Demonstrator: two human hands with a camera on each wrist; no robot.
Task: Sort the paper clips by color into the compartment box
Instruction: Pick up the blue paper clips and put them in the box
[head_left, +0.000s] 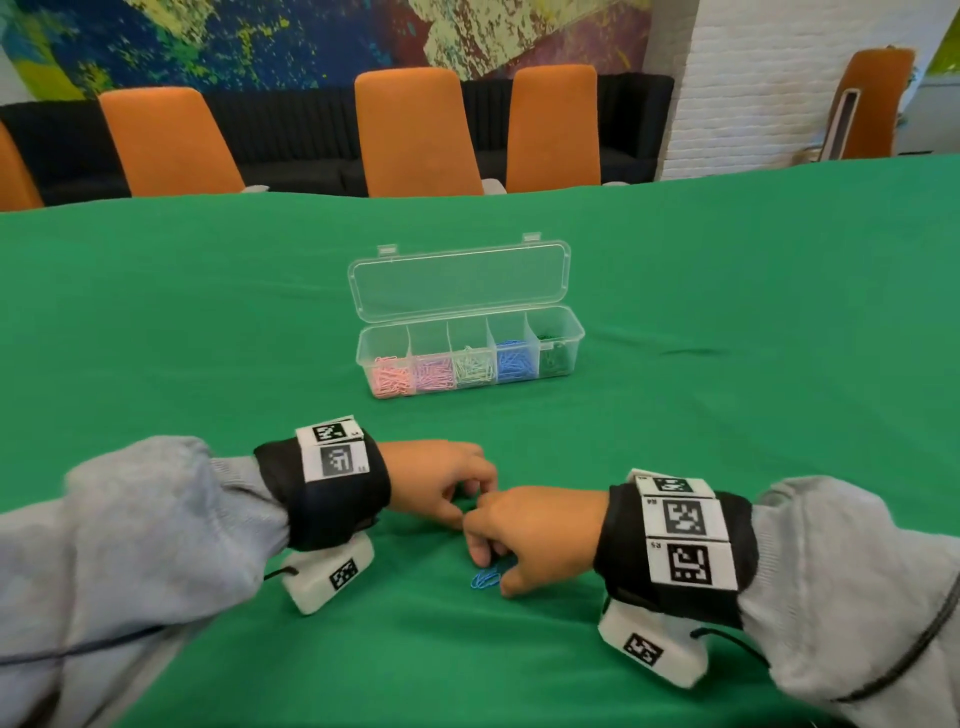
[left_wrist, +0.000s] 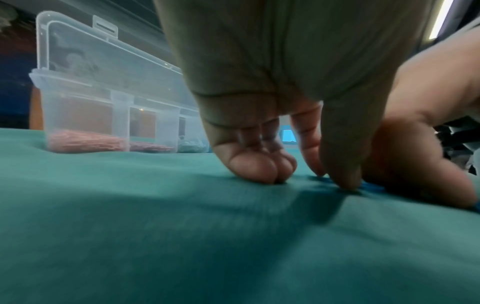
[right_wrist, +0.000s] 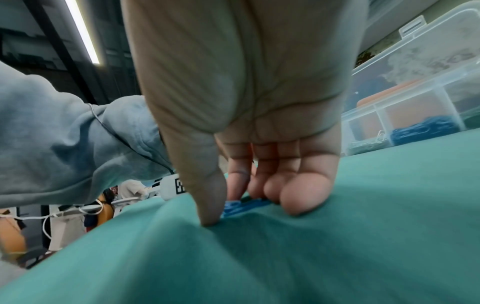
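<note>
**Both hands down on the last blue clips**

I have the green-covered worktop (head_left: 727, 415) filling my view, with orange chairs (head_left: 415, 130) lined up along its far edge. Near the middle stands the clear compartment box (head_left: 470, 353), lid tipped open behind it. Its five cells hold sorted clips: salmon at the left, then pink, pale green, blue, and dark green at the right end.

Close to me, my two grey sleeves (head_left: 156, 525) come in from either side, each wrist wearing a black band with printed markers. My left hand (head_left: 441, 483) sits fingertips-down on the cloth, fingers curled narrow, thumb and forefinger drawn close together; I cannot tell whether they hold a clip. My right hand (head_left: 535, 535) touches it, just beside.

The right thumb and fingers (right_wrist: 298, 195) press into the cloth around a small cluster of blue paper clips (head_left: 485, 578), lying well apart from the box, pinching at them.
</note>
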